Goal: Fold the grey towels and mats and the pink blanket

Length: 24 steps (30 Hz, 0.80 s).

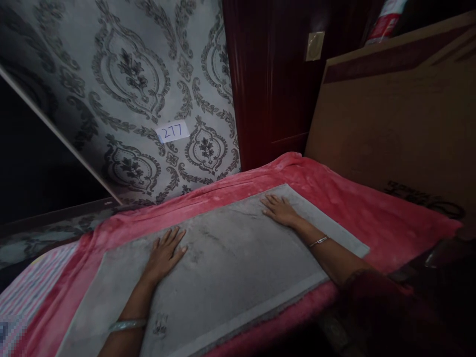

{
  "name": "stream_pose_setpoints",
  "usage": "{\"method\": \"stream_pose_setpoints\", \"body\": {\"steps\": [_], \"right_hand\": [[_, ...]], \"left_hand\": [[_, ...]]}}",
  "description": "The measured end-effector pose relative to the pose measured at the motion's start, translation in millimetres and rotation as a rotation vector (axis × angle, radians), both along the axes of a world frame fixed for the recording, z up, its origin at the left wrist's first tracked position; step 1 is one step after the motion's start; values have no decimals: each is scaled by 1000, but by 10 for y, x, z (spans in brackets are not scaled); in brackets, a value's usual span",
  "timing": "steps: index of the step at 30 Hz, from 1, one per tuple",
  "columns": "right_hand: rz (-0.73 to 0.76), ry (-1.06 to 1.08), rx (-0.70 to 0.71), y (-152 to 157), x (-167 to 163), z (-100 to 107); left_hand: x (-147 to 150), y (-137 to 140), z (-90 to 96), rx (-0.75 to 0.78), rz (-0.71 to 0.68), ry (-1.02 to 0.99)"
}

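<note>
A grey rectangular cloth, matlike with a paler border (238, 258), lies spread over a pink plush blanket (357, 208). My left hand (163, 255) rests palm down on the left part of the cloth, its fingers spread. Farther off, near the cloth's far right corner, my right hand (280, 210) also lies flat with its fingers stretched out. Neither hand holds anything. Faint creases and small dark marks show on the cloth between the hands. A bangle circles each wrist.
Behind the blanket rises a patterned wall with a paper label (173, 131) reading 277. A large cardboard box (394, 119) stands at the right, beside a dark red door (275, 74). Striped fabric (37, 282) shows at the left edge.
</note>
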State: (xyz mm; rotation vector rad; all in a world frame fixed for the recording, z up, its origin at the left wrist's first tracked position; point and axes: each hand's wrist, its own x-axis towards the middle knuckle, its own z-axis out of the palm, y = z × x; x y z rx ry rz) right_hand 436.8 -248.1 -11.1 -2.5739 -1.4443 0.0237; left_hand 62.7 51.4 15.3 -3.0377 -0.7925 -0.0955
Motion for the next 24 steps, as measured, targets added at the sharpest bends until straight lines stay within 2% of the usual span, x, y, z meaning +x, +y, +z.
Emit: {"method": "stream_pose_setpoints", "body": {"steps": [2,4,10,18,21,24], "right_hand": [[102,18,11,0,-35,-17],[120,39,0,-7,-11,7],[-221,15,-11,-68,298,117],[-260,-35,32,-109,353,-67],[-352,-49,91,-164,367,-93],[-486,-36,141,-246,365,-68]], "left_hand": [[1,8,-5,2,-1,-1],[0,20,-15,6,-3,-7],[-4,69,-50,-3,-7,-5],[34,-31,-13,8,27,13],[3,-53,-1,28,73,26],[-185,53,6,38,190,61]]}}
